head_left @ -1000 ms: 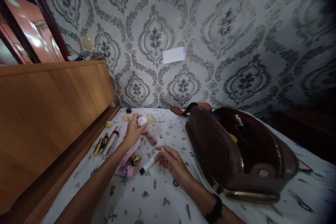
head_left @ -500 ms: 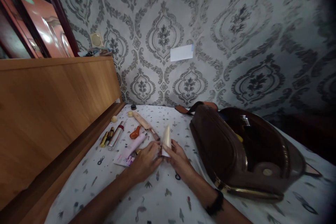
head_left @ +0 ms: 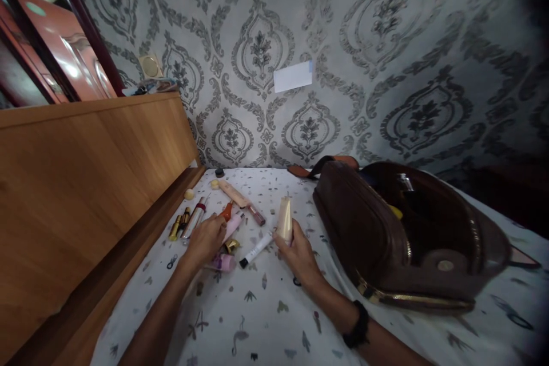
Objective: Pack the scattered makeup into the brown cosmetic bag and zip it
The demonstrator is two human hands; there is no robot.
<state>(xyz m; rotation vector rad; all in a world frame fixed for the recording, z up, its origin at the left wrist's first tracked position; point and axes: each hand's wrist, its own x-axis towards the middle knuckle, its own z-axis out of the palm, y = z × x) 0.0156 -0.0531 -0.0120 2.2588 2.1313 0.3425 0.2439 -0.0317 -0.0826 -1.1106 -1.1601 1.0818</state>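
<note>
My right hand [head_left: 298, 254] is closed round a cream tube [head_left: 285, 219], holding it upright above the patterned sheet [head_left: 266, 320]. My left hand [head_left: 207, 238] reaches over the pile of cosmetics with its fingers curled down near a pink tube [head_left: 233, 225] and an orange bottle [head_left: 226, 211]; whether it holds anything is hidden. Beside the hands lie a white tube with a black cap [head_left: 254, 250], a gold-capped item [head_left: 231, 246] and a lilac tube [head_left: 223, 263].
An open brown bag [head_left: 386, 234] lies to the right with things inside. A wooden headboard [head_left: 86, 183] runs along the left. More cosmetics line its foot: gold lipsticks [head_left: 179, 225], a silver tube [head_left: 194, 218], a long beige tube [head_left: 235, 197]. Patterned wallpaper stands behind.
The left hand let go of the cream tube and moved left onto the cosmetics pile. The right hand now holds the cream tube alone, a little to the right.
</note>
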